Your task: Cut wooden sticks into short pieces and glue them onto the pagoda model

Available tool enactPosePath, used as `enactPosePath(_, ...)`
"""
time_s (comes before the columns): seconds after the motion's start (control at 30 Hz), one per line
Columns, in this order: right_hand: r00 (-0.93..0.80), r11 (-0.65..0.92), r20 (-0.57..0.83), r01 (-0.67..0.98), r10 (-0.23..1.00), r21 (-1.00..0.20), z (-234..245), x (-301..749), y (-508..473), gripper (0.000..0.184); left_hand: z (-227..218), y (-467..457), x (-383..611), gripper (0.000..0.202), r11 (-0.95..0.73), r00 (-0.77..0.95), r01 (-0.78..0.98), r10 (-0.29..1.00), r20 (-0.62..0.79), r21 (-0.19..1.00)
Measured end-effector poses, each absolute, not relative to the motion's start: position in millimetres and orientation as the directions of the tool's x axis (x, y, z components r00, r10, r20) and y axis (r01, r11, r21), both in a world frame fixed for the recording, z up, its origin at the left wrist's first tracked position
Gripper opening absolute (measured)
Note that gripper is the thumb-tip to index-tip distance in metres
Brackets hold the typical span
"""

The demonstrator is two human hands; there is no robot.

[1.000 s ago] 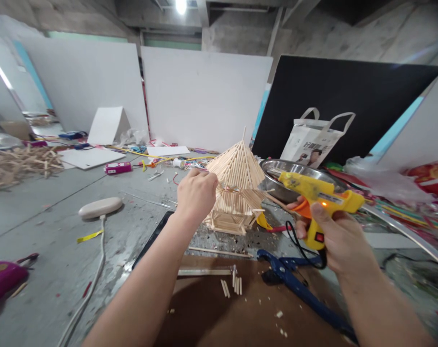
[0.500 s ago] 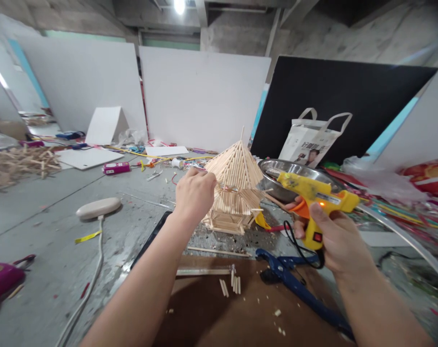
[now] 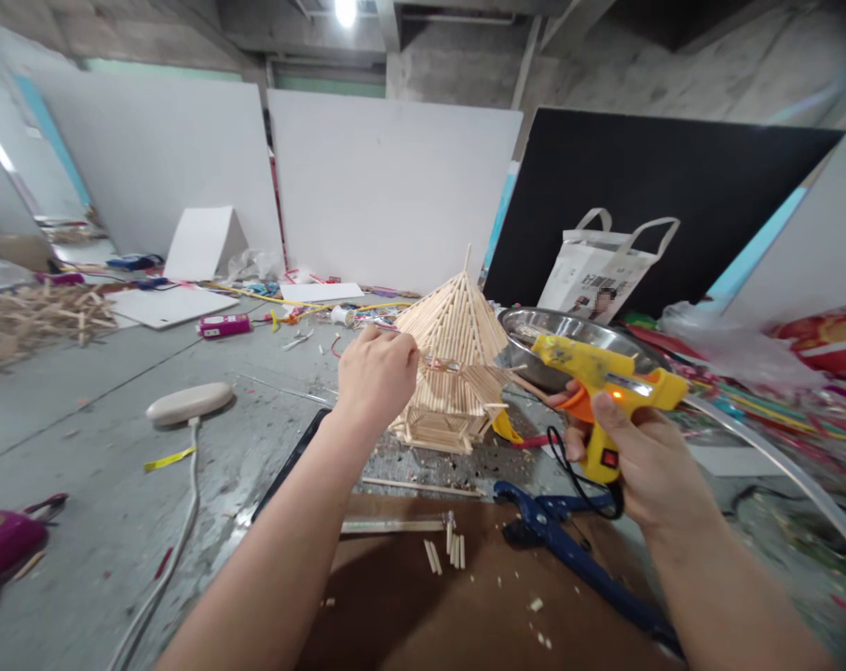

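A small pagoda-like model [image 3: 457,359] built of thin wooden sticks stands on the grey floor in front of me. My left hand [image 3: 375,375] is closed in a pinch against the model's roof edge, apparently on a thin stick. My right hand [image 3: 639,457] grips a yellow hot glue gun [image 3: 605,382] with an orange trigger and a lit lamp; its nozzle points left toward the model, a short way off. A black cord [image 3: 569,471] hangs from the gun.
Blue-handled cutters [image 3: 569,550] and several short cut sticks [image 3: 451,550] lie on a brown board [image 3: 423,606]. A steel bowl [image 3: 563,335] and paper bag [image 3: 605,266] stand behind. A pile of sticks [image 3: 24,321], white cable [image 3: 178,522] and magenta tool [image 3: 4,536] lie left.
The glue gun and my right hand have drifted slightly left, toward the model. My left hand stays pinched at the roof.
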State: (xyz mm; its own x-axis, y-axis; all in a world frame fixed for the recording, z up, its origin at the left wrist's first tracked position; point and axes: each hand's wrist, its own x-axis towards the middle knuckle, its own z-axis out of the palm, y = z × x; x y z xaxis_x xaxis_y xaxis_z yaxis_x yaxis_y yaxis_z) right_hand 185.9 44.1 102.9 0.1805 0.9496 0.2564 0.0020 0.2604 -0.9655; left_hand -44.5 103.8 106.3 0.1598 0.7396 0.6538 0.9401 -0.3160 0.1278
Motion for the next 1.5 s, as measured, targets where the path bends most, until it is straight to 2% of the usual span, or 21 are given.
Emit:
enactPosePath(0.37,0.168,0.246,0.240,-0.014,0.956,-0.969,101.3,188.2,45.2,0.023,108.5,103.6,-46.7,0.025,-0.312,0.194,0.948,0.731,0.655,0.068)
enactPosePath(0.7,0.175,0.266,0.261,-0.008,0.949,-0.964,97.8,188.7,48.0,0.027,106.8,105.4,-46.2,0.025,-0.344,0.211,0.936,0.710,0.672,0.070)
enactPosePath(1.17,0.163,0.274,0.268,-0.014,0.949,-0.962,97.1,188.8,49.4,0.025,106.6,106.2,-46.6,0.025,-0.373,0.236,0.926,0.692,0.682,0.059)
enactPosePath(1.5,0.180,0.273,0.264,-0.027,0.948,-0.962,98.2,186.8,47.1,0.025,107.5,106.0,-46.1,0.022,-0.362,0.260,0.932,0.669,0.696,-0.001)
